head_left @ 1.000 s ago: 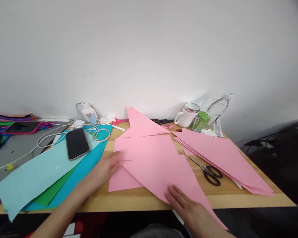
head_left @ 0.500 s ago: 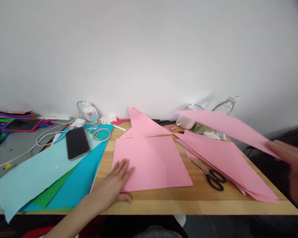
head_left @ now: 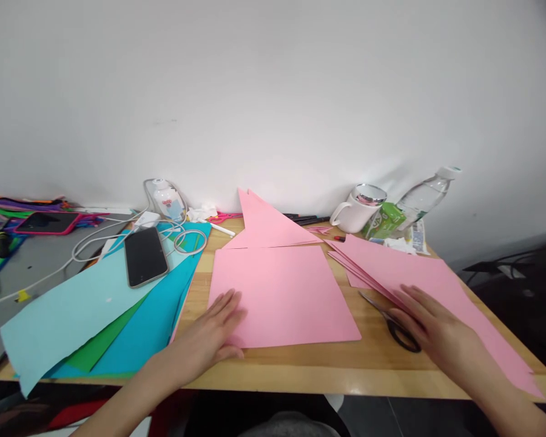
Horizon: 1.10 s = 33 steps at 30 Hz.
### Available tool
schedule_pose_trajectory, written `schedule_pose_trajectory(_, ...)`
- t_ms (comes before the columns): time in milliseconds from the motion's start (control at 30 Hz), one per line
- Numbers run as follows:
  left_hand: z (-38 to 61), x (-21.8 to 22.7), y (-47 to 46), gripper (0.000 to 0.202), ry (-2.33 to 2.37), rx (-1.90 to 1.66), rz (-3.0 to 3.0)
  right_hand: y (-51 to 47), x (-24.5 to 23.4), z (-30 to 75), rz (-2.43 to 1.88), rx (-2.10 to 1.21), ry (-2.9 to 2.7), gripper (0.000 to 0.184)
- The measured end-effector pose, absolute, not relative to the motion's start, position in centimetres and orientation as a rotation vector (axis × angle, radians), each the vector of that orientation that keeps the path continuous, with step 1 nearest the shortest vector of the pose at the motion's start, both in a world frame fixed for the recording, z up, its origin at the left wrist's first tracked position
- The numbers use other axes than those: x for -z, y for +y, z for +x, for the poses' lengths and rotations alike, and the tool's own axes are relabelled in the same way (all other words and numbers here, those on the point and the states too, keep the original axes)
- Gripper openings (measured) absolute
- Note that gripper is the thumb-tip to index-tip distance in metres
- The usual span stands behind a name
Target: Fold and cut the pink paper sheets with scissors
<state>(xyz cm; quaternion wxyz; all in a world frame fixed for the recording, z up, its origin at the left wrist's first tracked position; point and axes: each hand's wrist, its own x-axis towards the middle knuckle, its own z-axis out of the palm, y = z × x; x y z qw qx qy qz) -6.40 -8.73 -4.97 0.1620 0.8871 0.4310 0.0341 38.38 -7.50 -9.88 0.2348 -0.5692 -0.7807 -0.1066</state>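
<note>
A square of pink paper point(head_left: 286, 294) lies flat in the middle of the wooden table. My left hand point(head_left: 221, 325) rests on its lower left corner with the fingers stretched out. To the right, my right hand point(head_left: 432, 328) is over a fanned stack of pink paper sheets point(head_left: 441, 273), fingers extended and pointing away from me. Black-handled scissors point(head_left: 398, 331) sit between the square and the stack, partly covered by my right hand. Behind the square is a folded pink paper piece point(head_left: 273, 221) with pointed corners standing up.
A mug point(head_left: 355, 209), a green box point(head_left: 384, 220) and a water bottle point(head_left: 428, 197) stand at the back right. Left are blue and green paper sheets point(head_left: 73, 318), a phone point(head_left: 145, 258) with white cables and a white bottle point(head_left: 169, 200). A wall rises behind.
The pink sheet my right hand held raised on the right is now down on the stack, and that hand has come inward over it. My left hand has stayed on the square.
</note>
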Motion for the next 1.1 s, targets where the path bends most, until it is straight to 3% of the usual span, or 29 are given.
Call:
schedule_pose_trajectory(133, -6.4, 3.5, -8.3, 0.050, 1.172, -0.156, 2.446, -6.7, 7.9, 30.3, -1.225, 0.069, -2.379, 0.033)
schedule_pose_trajectory(233, -6.1, 2.6, -8.2, 0.032, 1.136, -0.150, 2.443, -6.7, 6.9, 25.2, -1.041, -0.156, -2.556, 0.039)
schedule_pose_trajectory(367, -5.7, 2.5, -8.5, 0.029, 1.110, -0.185, 2.511, -7.2, 5.1, 21.6, -0.927, -0.333, -2.695, 0.046)
schedule_pose_trajectory(500, -5.4, 2.5, -8.9, 0.024, 1.004, -0.316, 2.542, -7.6, 3.5, 20.4, -0.927, -0.549, -2.776, 0.015)
schedule_pose_trajectory(600, -5.4, 2.3, -8.9, 0.014, 1.072, -0.423, 2.414, -8.0, 3.1, 20.7, -0.922, -0.610, -2.799, 0.021)
schedule_pose_trajectory(733, -5.7, 2.2, -8.3, 0.014, 1.119, -0.473, 2.212, -8.6, 2.6, 21.8, -1.081, -0.644, -2.800, 0.021)
schedule_pose_trajectory(867, -5.2, 2.7, -8.1, 0.021, 1.128, -0.409, 2.163, -8.7, 1.6, 21.2, -1.076, -0.898, -2.745, 0.008)
schedule_pose_trajectory(1000, -4.1, 3.1, -8.4, 0.019, 1.134, -0.492, 2.176, -8.1, 1.4, 18.4, -1.014, -1.125, -2.588, 0.026)
schedule_pose_trajectory(1100, -3.7, 2.8, -8.7, 0.018, 1.171, -0.499, 2.085, -7.6, 1.9, 16.1, -1.082, -1.251, -2.403, 0.025)
